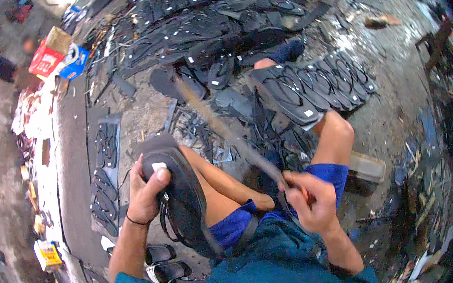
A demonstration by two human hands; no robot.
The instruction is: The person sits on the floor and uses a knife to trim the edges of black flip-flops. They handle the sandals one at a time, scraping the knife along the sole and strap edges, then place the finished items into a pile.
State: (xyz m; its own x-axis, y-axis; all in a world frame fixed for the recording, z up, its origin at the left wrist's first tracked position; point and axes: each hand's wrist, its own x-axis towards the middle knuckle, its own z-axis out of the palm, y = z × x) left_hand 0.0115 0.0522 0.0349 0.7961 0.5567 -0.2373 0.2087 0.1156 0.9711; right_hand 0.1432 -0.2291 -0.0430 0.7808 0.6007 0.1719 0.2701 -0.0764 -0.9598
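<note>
**Seated worker with a black flip-flop and a long blade among stacked sandals**

From my remote view through the head camera, the left hand [145, 195] has its grip closed around a black flip-flop [179, 196], held on edge over the left thigh, thumb pressed beside a small white label near the heel end; the strap hangs below the hand. The right hand [312, 204] is clenched around the handle of a long blade [225, 130], which runs up and leftward from the fist, blurred along its length.

Packages: a red carton with a brown flap [48, 53] lies at upper left, touching a blue-and-white packet [74, 61]. A small yellow-labelled box [48, 255] sits at lower left. I can make out small white tags on many soles.

Setting: a row of overlapping black flip-flops [316, 86] rests near the right knee; a large heap of black sandals [209, 12] fills the top. The concrete floor [392, 97] is grey, stained, and scattered with black rubber offcuts [202, 127]. Two sandals with pale insoles [162, 264] lie by the left elbow.
</note>
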